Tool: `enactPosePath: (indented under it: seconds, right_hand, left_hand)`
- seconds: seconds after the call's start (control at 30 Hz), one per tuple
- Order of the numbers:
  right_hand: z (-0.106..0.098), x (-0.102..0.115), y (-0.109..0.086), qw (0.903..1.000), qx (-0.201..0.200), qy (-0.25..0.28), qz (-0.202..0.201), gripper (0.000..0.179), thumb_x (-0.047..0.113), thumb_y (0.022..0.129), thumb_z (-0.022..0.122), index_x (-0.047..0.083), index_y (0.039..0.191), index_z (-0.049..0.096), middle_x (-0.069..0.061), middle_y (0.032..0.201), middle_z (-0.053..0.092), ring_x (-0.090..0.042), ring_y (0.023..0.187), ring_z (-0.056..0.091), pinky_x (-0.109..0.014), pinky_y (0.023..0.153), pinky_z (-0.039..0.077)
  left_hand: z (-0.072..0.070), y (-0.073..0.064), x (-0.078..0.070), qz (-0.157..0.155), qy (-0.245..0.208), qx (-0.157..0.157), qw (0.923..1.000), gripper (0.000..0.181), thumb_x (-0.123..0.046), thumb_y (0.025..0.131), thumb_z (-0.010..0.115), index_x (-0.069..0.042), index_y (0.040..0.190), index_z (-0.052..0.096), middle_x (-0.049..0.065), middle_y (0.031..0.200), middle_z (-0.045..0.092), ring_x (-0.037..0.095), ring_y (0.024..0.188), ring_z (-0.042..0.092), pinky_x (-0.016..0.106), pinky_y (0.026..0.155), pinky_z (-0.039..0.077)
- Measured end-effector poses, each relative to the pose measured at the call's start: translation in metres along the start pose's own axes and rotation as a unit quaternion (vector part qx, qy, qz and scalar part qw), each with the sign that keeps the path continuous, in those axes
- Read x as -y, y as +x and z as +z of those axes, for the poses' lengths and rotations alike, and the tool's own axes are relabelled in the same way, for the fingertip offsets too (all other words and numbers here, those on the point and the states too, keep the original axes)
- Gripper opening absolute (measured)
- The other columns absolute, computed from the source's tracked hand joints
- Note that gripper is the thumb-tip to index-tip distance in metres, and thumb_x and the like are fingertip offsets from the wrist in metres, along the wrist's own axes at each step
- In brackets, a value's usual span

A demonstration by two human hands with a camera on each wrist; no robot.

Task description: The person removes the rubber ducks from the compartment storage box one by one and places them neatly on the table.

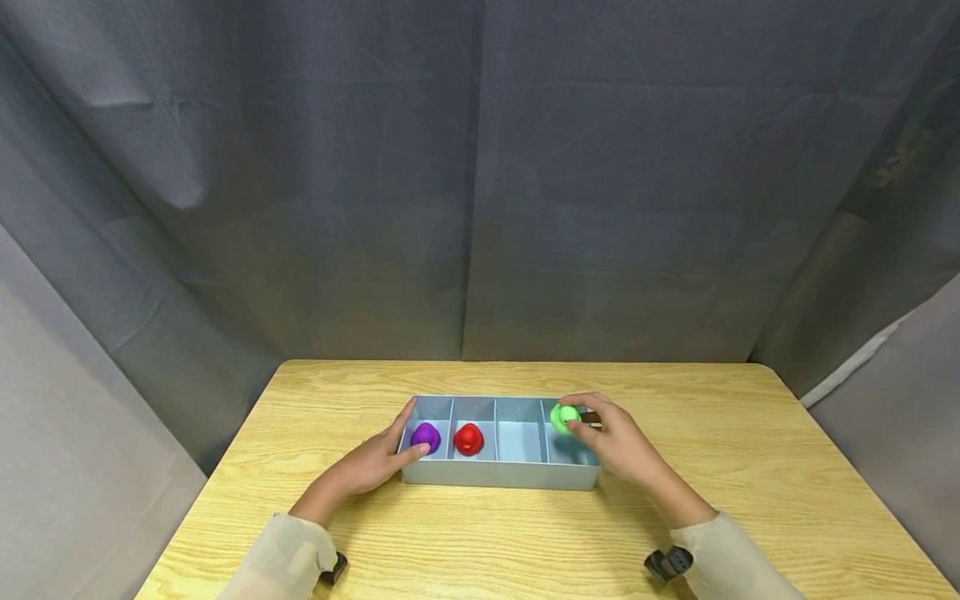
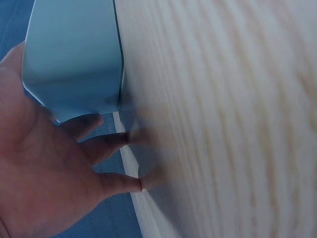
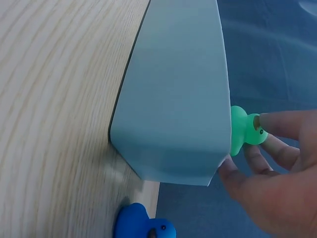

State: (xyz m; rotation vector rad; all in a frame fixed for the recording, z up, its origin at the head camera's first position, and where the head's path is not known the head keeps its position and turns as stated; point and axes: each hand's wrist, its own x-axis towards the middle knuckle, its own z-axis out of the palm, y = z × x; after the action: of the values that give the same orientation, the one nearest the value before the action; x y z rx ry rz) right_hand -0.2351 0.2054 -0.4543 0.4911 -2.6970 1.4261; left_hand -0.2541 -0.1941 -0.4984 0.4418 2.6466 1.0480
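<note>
A grey-blue divided box (image 1: 498,475) lies lengthwise across the table, with a row of compartments. My left hand (image 1: 375,458) holds its left end, thumb over the rim and fingers along the outside; in the left wrist view, that hand's lower fingers (image 2: 106,146) reach down to the tabletop. With thumb and fingers, my right hand (image 1: 618,437) pinches a green rubber duck (image 1: 566,417) at the rightmost compartment; the right wrist view shows this duck (image 3: 238,130) at the box's rim. A purple duck (image 1: 425,437) sits in the leftmost compartment, a red duck (image 1: 468,440) in the one beside it.
A blue duck (image 3: 133,222) stands on the table beyond the box's right end, seen only in the right wrist view. The wooden table (image 1: 495,542) extends around the box. Dark grey curtains (image 1: 480,208) hang behind it.
</note>
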Motion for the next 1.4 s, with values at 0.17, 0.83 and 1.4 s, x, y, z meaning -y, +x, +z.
enactPosePath:
  seconds: [0.17, 0.83, 1.4]
  right_hand:
    - [-0.004, -0.003, -0.004, 0.9999, -0.012, 0.004, 0.003, 0.035, 0.007, 0.103, 0.063, 0.003, 0.137, 0.061, -0.021, 0.139, 0.058, -0.043, 0.117, 0.065, -0.041, 0.087, 0.06]
    - [-0.033, -0.017, -0.02, 0.9995, -0.024, -0.013, 0.012, 0.037, 0.01, 0.106, 0.058, 0.004, 0.143, 0.055, -0.022, 0.146, 0.052, -0.045, 0.125, 0.061, -0.047, 0.096, 0.057]
    - [-0.052, -0.032, -0.034, 0.9992, -0.03, -0.024, 0.009, 0.037, 0.007, 0.106, 0.058, 0.0, 0.142, 0.055, -0.025, 0.146, 0.051, -0.05, 0.126, 0.059, -0.043, 0.093, 0.059]
  left_hand:
    - [0.001, 0.001, 0.001, 0.001, 0.001, 0.001, 1.0, 0.09, -0.06, 0.102, 0.053, -0.033, 0.167, -0.002, 0.014, 0.171, 0.017, 0.043, 0.153, 0.026, 0.063, 0.122, 0.023]
    - [0.0, 0.0, 0.001, -0.001, -0.013, 0.006, 0.9999, 0.089, -0.059, 0.102, 0.053, -0.034, 0.167, -0.003, 0.013, 0.172, 0.014, 0.042, 0.154, 0.023, 0.063, 0.123, 0.02]
    - [0.0, 0.0, 0.002, -0.001, -0.014, 0.009, 0.9999, 0.089, -0.059, 0.103, 0.053, -0.035, 0.166, -0.003, 0.013, 0.172, 0.013, 0.042, 0.154, 0.022, 0.063, 0.123, 0.02]
